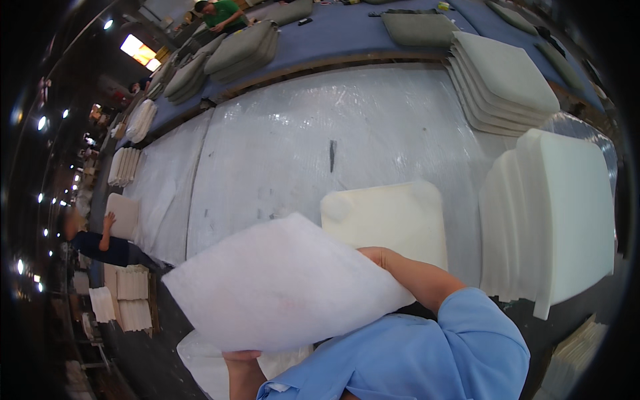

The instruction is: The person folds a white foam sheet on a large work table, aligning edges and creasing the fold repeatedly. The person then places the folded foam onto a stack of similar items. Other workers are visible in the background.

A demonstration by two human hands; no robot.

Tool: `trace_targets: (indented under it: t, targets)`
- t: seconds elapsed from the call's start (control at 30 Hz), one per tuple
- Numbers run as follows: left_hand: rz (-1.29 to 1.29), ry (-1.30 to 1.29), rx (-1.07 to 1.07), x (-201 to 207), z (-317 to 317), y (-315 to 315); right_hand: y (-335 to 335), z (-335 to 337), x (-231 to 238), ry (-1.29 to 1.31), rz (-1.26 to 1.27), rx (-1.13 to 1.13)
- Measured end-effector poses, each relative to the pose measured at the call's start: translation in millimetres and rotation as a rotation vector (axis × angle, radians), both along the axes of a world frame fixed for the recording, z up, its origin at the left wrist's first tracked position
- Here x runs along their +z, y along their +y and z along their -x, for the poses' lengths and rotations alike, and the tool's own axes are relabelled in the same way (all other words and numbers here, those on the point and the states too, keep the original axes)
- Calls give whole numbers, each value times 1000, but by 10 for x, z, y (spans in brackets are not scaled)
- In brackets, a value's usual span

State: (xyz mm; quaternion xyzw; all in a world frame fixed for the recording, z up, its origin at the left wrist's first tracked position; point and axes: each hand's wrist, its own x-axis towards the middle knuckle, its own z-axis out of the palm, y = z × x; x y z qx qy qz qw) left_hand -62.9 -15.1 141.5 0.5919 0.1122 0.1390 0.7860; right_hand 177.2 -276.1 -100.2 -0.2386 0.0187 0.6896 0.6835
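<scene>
Film-covered and pale, the table (267, 147) spreads across the middle of the room, with a dark slit (332, 157) in its covering. White and limp, the sheet (287, 287) is held up over the table's near side, in front of the person's blue shirt (393, 357). The left hand (241, 355) is closed on its near edge, fingertips hidden. The right hand (375, 257) is at its right edge, fingers out of sight behind it, so I cannot tell how far they are closed. Just beyond the sheet, to the right, a cream pad (393, 223) lies flat on the table, with whiter patches at its 2 far corners. Farther right are 2 stacks of pale pads, 1 near (580, 213) and 1 far (510, 77). At the left, a co-worker (100, 247) in a dark top has a hand on a pale panel (125, 217). Across the far side, a blue table (333, 40) carries grey-green cushions (243, 50); a person (225, 15) in green is beyond it.
</scene>
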Motion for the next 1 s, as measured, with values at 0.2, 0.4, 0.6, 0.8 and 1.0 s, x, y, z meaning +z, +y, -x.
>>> trace_targets:
  t: [0.2,0.4,0.6,0.8,1.0]
  targets:
    - [13,104,-94,-257,-354,349,-1068,-166,319,-265,132,-632]
    - [-36,365,-177,-752,-1746,354,-2113,-461,966,-654,544,-1067]
    - [-275,689,-287,-1834,-3186,26,-2283,-1350,546,-973,1154,-923]
    - [-265,825,-382,-2766,-3717,-46,-2159,-1691,-207,-1026,1534,-709]
    - [-269,733,-368,-3102,-3799,23,-2159,-1677,-398,-1070,1640,-643]
